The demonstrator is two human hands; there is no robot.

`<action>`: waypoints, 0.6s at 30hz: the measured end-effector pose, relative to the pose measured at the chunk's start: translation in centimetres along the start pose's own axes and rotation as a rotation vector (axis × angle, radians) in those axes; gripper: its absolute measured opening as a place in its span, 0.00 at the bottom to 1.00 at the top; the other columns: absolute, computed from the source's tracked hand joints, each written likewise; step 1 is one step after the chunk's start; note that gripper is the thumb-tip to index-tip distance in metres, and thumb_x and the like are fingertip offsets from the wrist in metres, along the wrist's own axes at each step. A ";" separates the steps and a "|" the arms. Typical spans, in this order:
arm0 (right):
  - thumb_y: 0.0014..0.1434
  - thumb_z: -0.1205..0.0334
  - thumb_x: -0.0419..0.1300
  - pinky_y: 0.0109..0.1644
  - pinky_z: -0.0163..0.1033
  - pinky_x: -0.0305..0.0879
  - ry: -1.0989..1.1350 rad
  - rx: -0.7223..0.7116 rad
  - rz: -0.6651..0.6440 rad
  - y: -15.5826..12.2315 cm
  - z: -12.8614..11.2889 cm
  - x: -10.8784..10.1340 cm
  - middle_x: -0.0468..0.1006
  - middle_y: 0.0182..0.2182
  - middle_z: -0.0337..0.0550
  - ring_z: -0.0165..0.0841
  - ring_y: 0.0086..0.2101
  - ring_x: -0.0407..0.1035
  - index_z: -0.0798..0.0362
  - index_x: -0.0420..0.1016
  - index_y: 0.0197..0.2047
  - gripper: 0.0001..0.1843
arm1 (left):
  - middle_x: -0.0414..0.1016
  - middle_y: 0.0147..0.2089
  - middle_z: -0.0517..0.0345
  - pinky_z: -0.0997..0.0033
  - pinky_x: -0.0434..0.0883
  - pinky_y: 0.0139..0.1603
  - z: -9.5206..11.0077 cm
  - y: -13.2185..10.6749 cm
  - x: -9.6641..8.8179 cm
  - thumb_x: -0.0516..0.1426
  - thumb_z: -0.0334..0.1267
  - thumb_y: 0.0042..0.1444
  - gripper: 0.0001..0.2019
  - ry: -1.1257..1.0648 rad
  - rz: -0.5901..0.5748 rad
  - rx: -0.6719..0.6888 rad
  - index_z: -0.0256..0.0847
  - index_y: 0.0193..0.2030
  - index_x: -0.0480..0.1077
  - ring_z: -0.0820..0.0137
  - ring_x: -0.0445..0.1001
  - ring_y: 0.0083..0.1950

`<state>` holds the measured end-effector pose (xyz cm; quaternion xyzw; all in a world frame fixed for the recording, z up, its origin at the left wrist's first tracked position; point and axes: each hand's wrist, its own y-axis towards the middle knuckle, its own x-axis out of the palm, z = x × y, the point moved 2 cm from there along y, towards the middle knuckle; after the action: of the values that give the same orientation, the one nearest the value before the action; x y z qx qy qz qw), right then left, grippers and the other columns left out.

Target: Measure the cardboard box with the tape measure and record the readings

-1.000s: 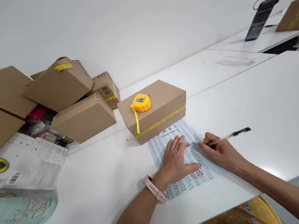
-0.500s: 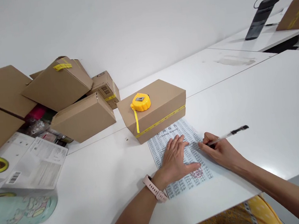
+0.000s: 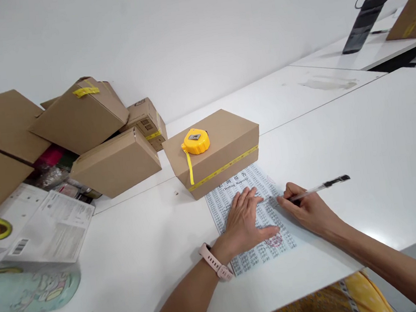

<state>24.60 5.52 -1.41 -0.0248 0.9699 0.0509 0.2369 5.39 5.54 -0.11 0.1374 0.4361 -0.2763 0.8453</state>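
Observation:
My left hand (image 3: 246, 220) lies flat with fingers spread on a printed sheet (image 3: 223, 205) full of small rows of text. A pink watch is on that wrist. My right hand (image 3: 307, 208) is closed round a clear pen (image 3: 319, 188) with a black cap, its tip on the sheet's right side. Just beyond the sheet stands a brown cardboard box (image 3: 225, 146) with a yellow tape measure (image 3: 195, 142) on top; its tape runs round the box.
Several more cardboard boxes (image 3: 88, 124) are piled at the back left. Papers (image 3: 53, 228) and a pale green printed bottle (image 3: 28, 291) lie at the left. At the far right, a dark bag (image 3: 365, 20) and another box (image 3: 412, 15) sit on another table.
The pen's far end has swung slightly; both hands stay on the sheet.

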 end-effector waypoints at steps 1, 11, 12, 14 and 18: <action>0.60 0.51 0.57 0.24 0.35 0.48 0.001 0.000 -0.004 0.0 0.0 0.0 0.55 0.20 0.31 0.27 0.21 0.48 0.49 0.57 0.25 0.18 | 0.47 0.75 0.46 0.53 0.42 0.76 0.0 0.0 0.0 0.63 0.52 0.54 0.35 -0.003 -0.001 -0.001 0.39 0.64 0.58 0.61 0.39 0.77; 0.59 0.52 0.57 0.24 0.35 0.49 -0.015 0.016 0.011 0.0 -0.3 -0.2 0.56 0.20 0.31 0.27 0.21 0.50 0.49 0.58 0.25 0.17 | 0.47 0.75 0.46 0.52 0.42 0.76 0.1 0.0 0.1 0.64 0.52 0.54 0.35 0.003 0.005 0.002 0.39 0.63 0.58 0.60 0.39 0.77; 0.59 0.52 0.57 0.24 0.35 0.49 -0.012 0.010 0.012 0.0 -0.3 -0.2 0.56 0.20 0.32 0.27 0.21 0.50 0.49 0.57 0.25 0.17 | 0.47 0.75 0.46 0.52 0.42 0.76 0.1 -0.1 0.1 0.64 0.52 0.54 0.35 0.002 0.008 0.004 0.40 0.63 0.58 0.60 0.39 0.77; 0.59 0.52 0.56 0.24 0.35 0.48 -0.010 0.009 0.006 0.0 -0.3 -0.2 0.55 0.20 0.31 0.27 0.21 0.50 0.49 0.57 0.25 0.16 | 0.47 0.75 0.47 0.51 0.42 0.76 0.0 -0.1 0.1 0.63 0.52 0.54 0.34 0.000 0.016 0.011 0.41 0.63 0.58 0.60 0.39 0.77; 0.60 0.52 0.56 0.24 0.35 0.49 -0.012 0.034 0.012 0.0 -0.2 -0.2 0.56 0.20 0.32 0.27 0.22 0.50 0.49 0.57 0.25 0.16 | 0.46 0.76 0.48 0.50 0.43 0.75 -0.2 -0.1 0.2 0.63 0.53 0.54 0.34 -0.002 0.020 0.019 0.42 0.63 0.58 0.60 0.39 0.77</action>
<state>24.72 5.47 -1.19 -0.0145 0.9693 0.0360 0.2430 5.33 5.46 -0.38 0.1494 0.4310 -0.2721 0.8473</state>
